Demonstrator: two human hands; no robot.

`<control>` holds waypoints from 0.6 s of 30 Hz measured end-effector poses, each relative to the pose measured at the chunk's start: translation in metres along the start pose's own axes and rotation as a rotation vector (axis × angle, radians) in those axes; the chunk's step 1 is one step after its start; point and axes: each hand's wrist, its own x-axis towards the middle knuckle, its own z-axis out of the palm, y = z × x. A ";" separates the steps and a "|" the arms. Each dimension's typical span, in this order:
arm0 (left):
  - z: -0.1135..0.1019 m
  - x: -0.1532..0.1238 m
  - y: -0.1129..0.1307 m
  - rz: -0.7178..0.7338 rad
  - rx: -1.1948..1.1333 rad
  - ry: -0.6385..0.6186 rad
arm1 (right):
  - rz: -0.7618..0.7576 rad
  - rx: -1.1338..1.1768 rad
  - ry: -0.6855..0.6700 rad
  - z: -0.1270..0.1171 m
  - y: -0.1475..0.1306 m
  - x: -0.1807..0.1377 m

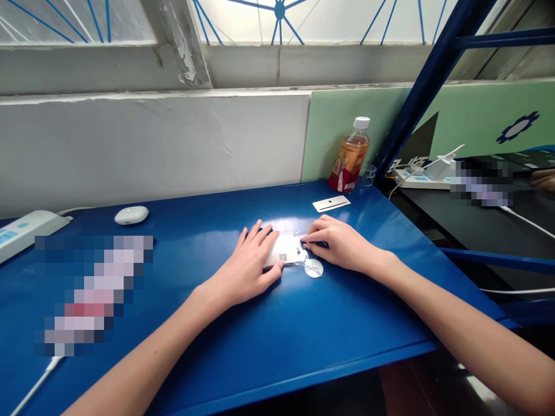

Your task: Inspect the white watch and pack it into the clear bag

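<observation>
My left hand lies flat with its fingers stretched over the left part of a small white rectangular item on the blue table, thumb against its near edge. My right hand rests at the item's right end, fingers curled and pressed down on its edge. A clear film with a round white tab trails off the item between my hands.
A white card and a tea bottle stand at the back right by a blue rack post. A white earbud case and a power strip sit at the back left. Another power strip lies on the neighbouring desk.
</observation>
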 end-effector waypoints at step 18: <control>0.003 0.004 -0.007 0.022 -0.077 0.068 | -0.014 0.165 0.082 0.010 0.000 0.004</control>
